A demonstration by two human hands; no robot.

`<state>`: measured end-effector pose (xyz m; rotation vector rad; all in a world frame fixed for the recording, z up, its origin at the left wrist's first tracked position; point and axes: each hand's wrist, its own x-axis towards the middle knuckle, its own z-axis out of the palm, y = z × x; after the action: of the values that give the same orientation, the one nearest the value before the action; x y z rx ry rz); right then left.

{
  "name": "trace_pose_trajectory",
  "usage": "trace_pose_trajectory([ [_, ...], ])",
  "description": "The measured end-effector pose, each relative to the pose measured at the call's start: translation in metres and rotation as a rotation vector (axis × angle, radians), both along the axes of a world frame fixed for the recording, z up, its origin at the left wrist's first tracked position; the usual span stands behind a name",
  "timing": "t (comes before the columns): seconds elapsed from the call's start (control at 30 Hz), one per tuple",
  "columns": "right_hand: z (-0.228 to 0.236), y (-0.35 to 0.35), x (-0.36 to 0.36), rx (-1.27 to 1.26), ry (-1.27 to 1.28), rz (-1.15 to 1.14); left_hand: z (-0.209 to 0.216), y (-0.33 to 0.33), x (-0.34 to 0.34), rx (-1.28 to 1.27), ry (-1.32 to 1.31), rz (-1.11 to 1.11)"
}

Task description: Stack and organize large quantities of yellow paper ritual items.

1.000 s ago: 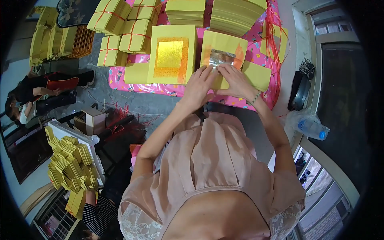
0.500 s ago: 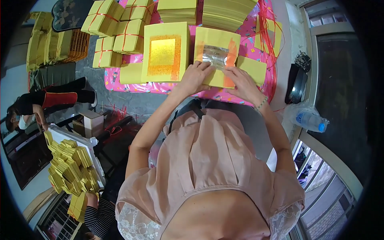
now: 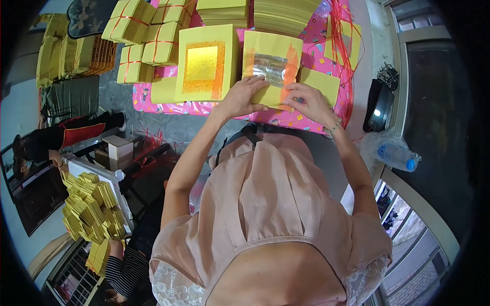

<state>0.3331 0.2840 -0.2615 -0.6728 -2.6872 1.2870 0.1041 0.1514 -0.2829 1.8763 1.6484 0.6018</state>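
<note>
A yellow paper sheet (image 3: 275,43) with a silver foil patch and an orange smear lies on top of a stack near the front of the table. My left hand (image 3: 242,96) lies on its lower left part, fingers stretched out over the foil's edge and thumb apart at the near edge. At the lower right corner, my right hand (image 3: 310,102) pinches the sheet's edge between thumb and fingers. The near part of the sheet seems bent up over the foil. Just left stands a thick stack of yellow paper (image 3: 209,34), its top sheet bearing a gold foil square (image 3: 201,64) framed in orange.
Bundles of yellow paper (image 3: 159,51) tied with red string sit at the table's left. Tall yellow stacks (image 3: 286,20) stand behind. Red strings (image 3: 349,56) hang at the right over the pink patterned tablecloth (image 3: 191,108). Two other people work at a side table with folded yellow paper (image 3: 92,204).
My right fingers have drawn together into a pinch at the sheet's lower right corner. The left hand stays on the sheet. The whole view has shifted slightly.
</note>
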Motion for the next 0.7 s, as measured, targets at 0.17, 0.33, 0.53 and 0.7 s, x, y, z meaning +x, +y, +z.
trace_pose_trajectory([
  [0.17, -0.008, 0.002, -0.002, 0.036, 0.045, -0.027, -0.002, 0.0, 0.001, 0.026, 0.022, 0.014],
  [0.33, 0.004, 0.003, -0.014, -0.154, -0.104, -0.16, 0.005, 0.003, 0.005, 0.016, 0.112, 0.023],
  [0.53, -0.006, 0.007, -0.011, -0.19, 0.0, -0.159, 0.013, 0.016, 0.01, -0.013, 0.203, 0.042],
  [0.7, 0.001, 0.013, -0.01, -0.121, 0.289, -0.15, 0.021, 0.021, 0.007, -0.031, 0.28, 0.014],
])
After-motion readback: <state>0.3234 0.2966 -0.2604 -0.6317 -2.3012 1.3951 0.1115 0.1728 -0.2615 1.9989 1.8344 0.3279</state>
